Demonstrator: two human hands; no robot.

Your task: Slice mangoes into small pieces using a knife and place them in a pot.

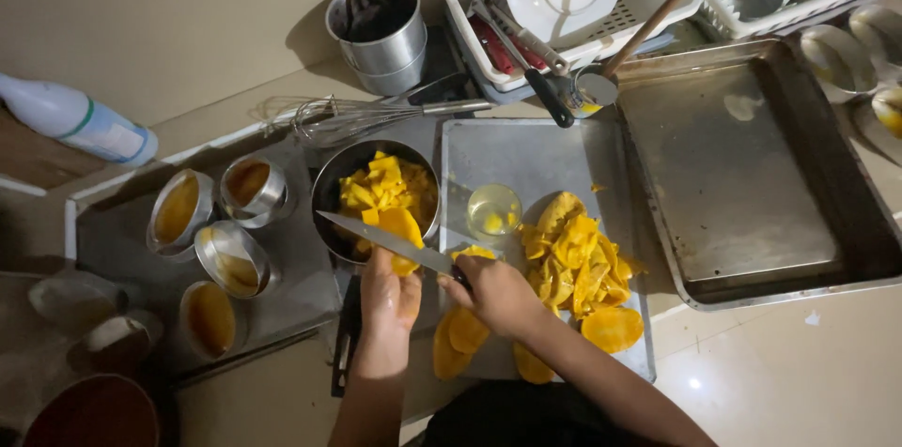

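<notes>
My right hand [496, 295] grips the handle of a long knife [381, 238], whose blade points left across a round steel bowl [331, 186] of yellow mango cubes [387, 186]. My left hand [391, 300] sits just under the blade and cups a piece of mango [404, 266] at the bowl's near edge. Right of my hands, a pile of mango peels and slices [578, 264] lies on a flat metal tray [512, 165]. More slices [453, 342] lie near my wrists.
A small glass cup [494, 210] stands on the tray. Several small steel moulds [209, 250] sit on a tray at left, a whisk [348, 118] behind the bowl. A large baking pan [752, 175] is at right, dish racks [573, 15] and a white bottle [80, 123] behind.
</notes>
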